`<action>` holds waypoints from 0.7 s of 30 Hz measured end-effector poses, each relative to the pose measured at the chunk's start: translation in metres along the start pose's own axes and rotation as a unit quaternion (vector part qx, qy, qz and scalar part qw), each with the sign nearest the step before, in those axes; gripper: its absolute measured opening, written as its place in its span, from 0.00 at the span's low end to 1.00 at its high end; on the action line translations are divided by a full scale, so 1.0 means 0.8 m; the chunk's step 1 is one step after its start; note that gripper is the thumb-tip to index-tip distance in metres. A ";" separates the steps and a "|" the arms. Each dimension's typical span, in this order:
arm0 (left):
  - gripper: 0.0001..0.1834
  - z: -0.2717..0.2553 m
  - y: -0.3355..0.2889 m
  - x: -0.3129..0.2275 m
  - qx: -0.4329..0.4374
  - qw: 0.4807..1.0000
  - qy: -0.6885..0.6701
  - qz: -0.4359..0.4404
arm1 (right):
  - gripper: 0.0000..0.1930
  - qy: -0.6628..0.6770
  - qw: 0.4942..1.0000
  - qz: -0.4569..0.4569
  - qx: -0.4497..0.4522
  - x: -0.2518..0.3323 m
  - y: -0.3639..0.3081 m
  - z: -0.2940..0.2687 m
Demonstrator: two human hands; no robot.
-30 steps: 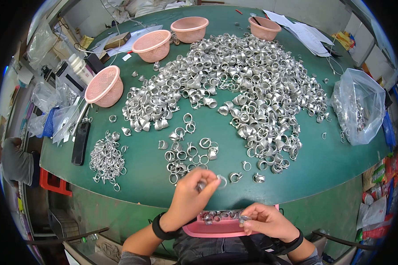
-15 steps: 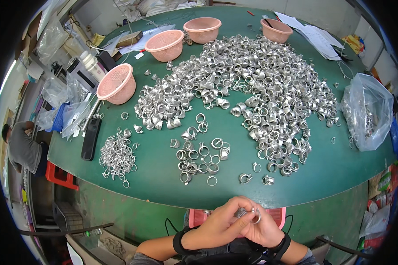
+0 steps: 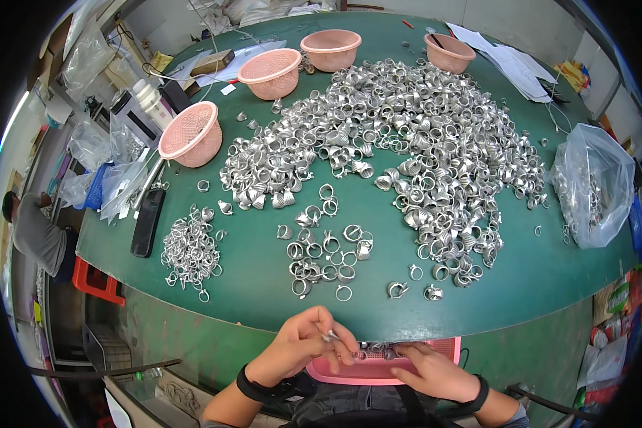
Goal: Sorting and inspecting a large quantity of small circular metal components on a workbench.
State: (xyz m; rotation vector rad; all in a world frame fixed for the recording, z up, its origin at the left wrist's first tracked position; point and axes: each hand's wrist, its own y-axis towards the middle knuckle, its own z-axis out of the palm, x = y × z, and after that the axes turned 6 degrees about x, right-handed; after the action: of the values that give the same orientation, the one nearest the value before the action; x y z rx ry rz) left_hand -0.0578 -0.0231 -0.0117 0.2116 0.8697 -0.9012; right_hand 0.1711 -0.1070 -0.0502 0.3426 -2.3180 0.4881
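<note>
My left hand (image 3: 308, 344) is raised just off the table's near edge, its fingers pinched on a small silver metal ring (image 3: 329, 336) that they partly cover. Lower and to the right, my right hand (image 3: 435, 372) reaches over a pink basket (image 3: 435, 347), fingers extended and thumb apart. Silver rings (image 3: 374, 351) lie in that basket by its fingertips. On the table ahead is a loose group of wide rings (image 3: 312, 250). Left of it sits a small heap of thin rings (image 3: 191, 250).
A large heap of silver rings (image 3: 435, 135) spreads over the green table (image 3: 257, 285). Pink baskets (image 3: 192, 139) stand along its left and far sides. At the right is a clear plastic bag (image 3: 595, 185) of metal pieces. A phone (image 3: 148, 222) lies left; a person (image 3: 39, 232) is beyond.
My hands were together around a ring and have come apart. The left went left and slightly up with a small ring; the right moved over the pink basket, which now shows more.
</note>
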 end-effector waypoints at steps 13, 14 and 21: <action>0.09 0.011 0.033 0.017 -0.098 0.994 0.026 -0.044 | 0.05 -0.274 0.955 -0.076 -0.089 0.016 0.121 -0.093; 0.08 0.009 0.034 0.022 -0.083 0.995 0.049 -0.025 | 0.05 -0.279 0.953 -0.075 -0.085 0.017 0.119 -0.098; 0.05 0.021 0.039 0.034 -0.001 0.999 -0.032 -0.024 | 0.09 0.107 0.992 0.008 0.070 0.085 0.096 -0.137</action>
State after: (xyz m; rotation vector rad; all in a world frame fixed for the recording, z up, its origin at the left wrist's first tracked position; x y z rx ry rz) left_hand -0.0163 -0.0283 -0.0267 0.1596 0.8183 -0.9469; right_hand 0.1612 0.0030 0.0520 0.3223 -2.0848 0.6648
